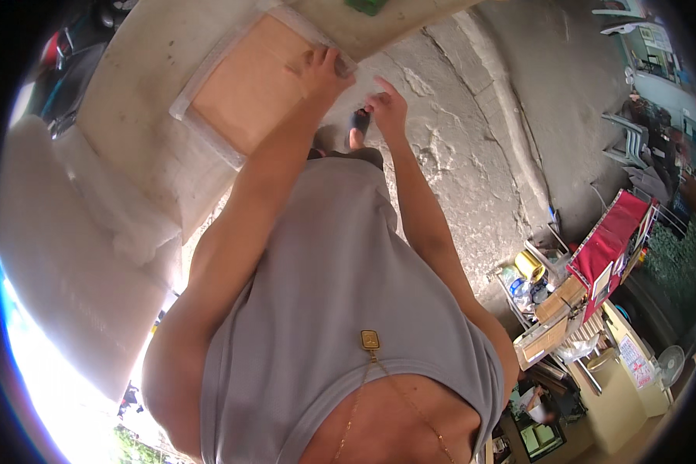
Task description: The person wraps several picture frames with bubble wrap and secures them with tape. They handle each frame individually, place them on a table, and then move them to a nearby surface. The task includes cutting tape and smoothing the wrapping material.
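Observation:
A flat rectangular panel (243, 85) lies on a pale work table, its face brown like cardboard and its edges covered in whitish wrapping. My left hand (326, 76) is at its near right corner, fingers bent over the wrapped edge. A shiny brownish patch shows beside those fingers. Just right of the panel, my right hand (388, 107) hovers apart from it, above the floor. Its index finger points out while the other fingers are curled; whether something small is in them cannot be made out.
The pale table (143, 58) spreads left and ahead. A big roll of whitish wrap (69, 255) stands at my left. A green object (366, 6) sits at the far edge. Rough concrete floor (448, 147) is on the right, with a cluttered shelf (553, 309) and red cloth (611, 232) beyond.

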